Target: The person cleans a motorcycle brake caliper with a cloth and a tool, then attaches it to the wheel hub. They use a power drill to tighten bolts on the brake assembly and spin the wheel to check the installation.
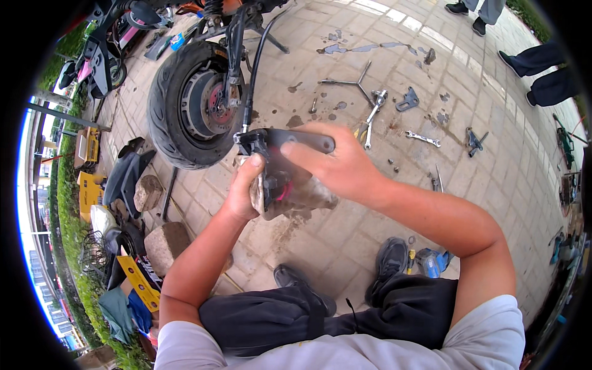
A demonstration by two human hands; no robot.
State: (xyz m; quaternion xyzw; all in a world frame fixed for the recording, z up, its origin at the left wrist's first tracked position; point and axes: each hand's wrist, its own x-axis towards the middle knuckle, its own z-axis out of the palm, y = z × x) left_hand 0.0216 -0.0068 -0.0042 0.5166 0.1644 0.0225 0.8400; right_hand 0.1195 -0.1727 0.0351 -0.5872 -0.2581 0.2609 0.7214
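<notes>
A black metal brake part, joined to a black cable from above, is in front of me. My left hand grips its near left side, thumb on top. My right hand is closed around its flat bracket, which has holes at the end; motion smears these fingers. Beneath the hands is a dirty pale crumpled thing, perhaps a rag or plastic bag, with a bit of pink or red next to it. Just beyond stands a wheel with a black tyre, beside a shock absorber.
On the paving lie a three-armed wrench, a ratchet, a spanner, a grey bracket and a blue power tool. Stone blocks and dark panels are at left. Other people's legs show far right.
</notes>
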